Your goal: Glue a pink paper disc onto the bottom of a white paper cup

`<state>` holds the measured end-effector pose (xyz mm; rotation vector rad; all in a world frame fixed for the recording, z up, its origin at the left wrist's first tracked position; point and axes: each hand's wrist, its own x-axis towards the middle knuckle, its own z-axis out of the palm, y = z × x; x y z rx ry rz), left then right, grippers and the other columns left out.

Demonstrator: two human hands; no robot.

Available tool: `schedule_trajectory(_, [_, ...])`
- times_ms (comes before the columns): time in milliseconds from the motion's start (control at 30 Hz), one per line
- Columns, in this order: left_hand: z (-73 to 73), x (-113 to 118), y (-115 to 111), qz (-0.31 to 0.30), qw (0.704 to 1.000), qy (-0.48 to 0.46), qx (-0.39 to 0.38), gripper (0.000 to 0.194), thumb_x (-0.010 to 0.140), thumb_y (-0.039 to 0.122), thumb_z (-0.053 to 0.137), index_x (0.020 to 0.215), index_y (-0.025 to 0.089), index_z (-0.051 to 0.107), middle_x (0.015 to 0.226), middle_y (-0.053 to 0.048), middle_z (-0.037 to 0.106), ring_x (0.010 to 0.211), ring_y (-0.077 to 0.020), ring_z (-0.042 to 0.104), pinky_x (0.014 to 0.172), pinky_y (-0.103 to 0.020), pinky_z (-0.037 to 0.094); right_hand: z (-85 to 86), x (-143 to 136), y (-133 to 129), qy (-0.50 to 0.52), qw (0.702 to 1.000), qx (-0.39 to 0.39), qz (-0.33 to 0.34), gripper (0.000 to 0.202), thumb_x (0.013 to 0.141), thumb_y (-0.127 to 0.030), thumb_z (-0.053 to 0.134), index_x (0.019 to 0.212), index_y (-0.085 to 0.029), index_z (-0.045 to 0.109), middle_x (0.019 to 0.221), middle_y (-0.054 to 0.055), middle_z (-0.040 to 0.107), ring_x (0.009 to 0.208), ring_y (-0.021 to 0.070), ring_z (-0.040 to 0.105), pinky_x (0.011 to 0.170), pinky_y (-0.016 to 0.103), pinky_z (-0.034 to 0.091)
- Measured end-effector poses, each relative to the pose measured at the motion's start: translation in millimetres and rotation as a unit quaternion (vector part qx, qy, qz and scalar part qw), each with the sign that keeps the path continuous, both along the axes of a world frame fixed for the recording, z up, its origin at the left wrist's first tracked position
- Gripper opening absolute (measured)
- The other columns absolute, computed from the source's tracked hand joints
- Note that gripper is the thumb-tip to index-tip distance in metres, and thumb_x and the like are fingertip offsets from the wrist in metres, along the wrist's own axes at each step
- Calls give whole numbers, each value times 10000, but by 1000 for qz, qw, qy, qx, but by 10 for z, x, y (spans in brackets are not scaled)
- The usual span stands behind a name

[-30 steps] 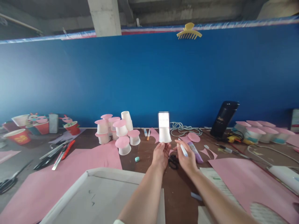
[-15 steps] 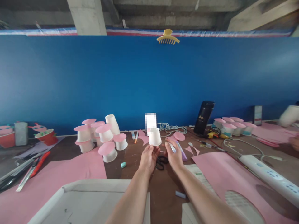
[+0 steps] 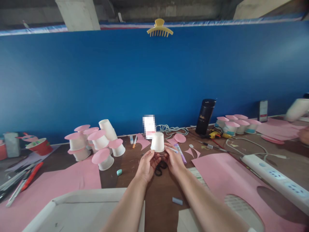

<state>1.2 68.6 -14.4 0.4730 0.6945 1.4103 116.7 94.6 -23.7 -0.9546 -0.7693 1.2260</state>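
Blue wall [image 3: 154, 74] across the back, brown table [image 3: 160, 206] before it. Pink sheet [image 3: 217, 170] at right has a hole cut in it; print shows through the hole and on paper [image 3: 199, 175] beside the sheet, too small to read. Power strip [image 3: 275, 177] lies on the sheet's far side. Black flask [image 3: 205, 117] carries a gold emblem with small marks below, illegible from here. Phone [image 3: 262, 111] near the wall at right, screen lit, text unreadable. Left hand [image 3: 147, 164] grips a white cup [image 3: 157, 141] low at the rim; cup is upside down, centre, before a white panel [image 3: 149, 124] blurred into squares. Right hand [image 3: 174, 161] closed around a marker [image 3: 173, 149], fingertips by the cup's rim; contact hard to judge. Black scissors [image 3: 159, 169] below the hands. Against a second ago: right hand, then apart from the cup, has come in beside it; view has swung right, bringing another person's hand [image 3: 304, 137] in at the edge.
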Motion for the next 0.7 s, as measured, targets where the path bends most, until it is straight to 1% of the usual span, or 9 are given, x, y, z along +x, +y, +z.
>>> schedule_trajectory(67, [26, 18, -23, -5, 1000, 9, 15, 92, 735, 157, 690, 783, 109, 629, 738, -44, 636, 677, -108, 623, 656, -229, 549, 6, 3, 3, -9, 1000, 16, 9, 262, 737, -326, 591, 947, -173, 626, 593, 4, 604, 434, 122, 500, 402, 240, 436])
schedule_trajectory(133, [52, 45, -45, -24, 999, 17, 42, 137, 712, 174, 723, 805, 109, 646, 755, -43, 643, 696, -103, 622, 683, -219, 539, 19, 4, 3, -16, 999, 30, 17, 230, 747, -321, 569, 908, -172, 635, 574, 7, 595, 439, 126, 502, 405, 241, 435])
schedule_trajectory(200, [69, 78, -57, -46, 996, 30, 70, 202, 688, 183, 749, 856, 109, 665, 781, -46, 656, 718, -104, 625, 714, -217, 526, 35, 2, 0, -14, 999, 36, 22, 217, 747, -321, 564, 886, -173, 639, 561, 4, 586, 441, 127, 502, 409, 240, 437])
schedule_trajectory(267, [68, 110, -58, -50, 994, 53, 85, 242, 672, 195, 762, 881, 106, 677, 790, -54, 670, 727, -113, 632, 724, -219, 514, 51, -5, -6, -8, 999, 32, 26, 223, 745, -321, 565, 892, -171, 638, 558, 1, 581, 436, 124, 495, 406, 238, 436])
schedule_trajectory(367, [35, 132, -41, -25, 993, 78, 86, 211, 675, 220, 758, 836, 103, 686, 767, -56, 676, 709, -119, 634, 699, -216, 503, 60, -25, -18, 12, 999, 18, 30, 246, 741, -317, 576, 930, -167, 622, 564, -7, 577, 438, 118, 498, 412, 236, 445])
schedule_trajectory(500, [3, 96, -6, 12, 997, 44, 65, 128, 699, 193, 732, 779, 112, 675, 765, -47, 670, 707, -111, 632, 697, -208, 514, 31, -50, -26, 17, 999, 0, 33, 304, 741, -308, 591, 1015, -177, 593, 598, -21, 595, 446, 111, 512, 420, 229, 447])
schedule_trajectory(600, [17, 44, 19, 48, 999, 0, 26, 26, 752, 130, 664, 742, 110, 650, 748, -51, 658, 697, -103, 631, 685, -204, 529, -2, -50, -28, -58, 998, 11, 3, 360, 791, -342, 546, 1114, -188, 578, 684, 8, 645, 432, 118, 514, 386, 240, 424])
schedule_trajectory(667, [33, 10, 39, 72, 997, -30, -1, 82, 790, 85, 598, 717, 109, 629, 714, -51, 646, 665, -94, 625, 657, -196, 533, -13, -39, -36, -134, 990, 35, -27, 409, 830, -406, 512, 1176, -193, 569, 751, 38, 673, 485, 150, 568, 419, 274, 462])
schedule_trajectory(700, [39, -5, 50, 82, 996, -44, -12, 113, 803, 68, 571, 710, 108, 620, 699, -51, 641, 653, -91, 622, 644, -191, 534, -14, -33, -43, -169, 983, 52, -45, 430, 842, -436, 501, 1194, -198, 569, 809, 56, 686, 558, 173, 612, 474, 297, 500])
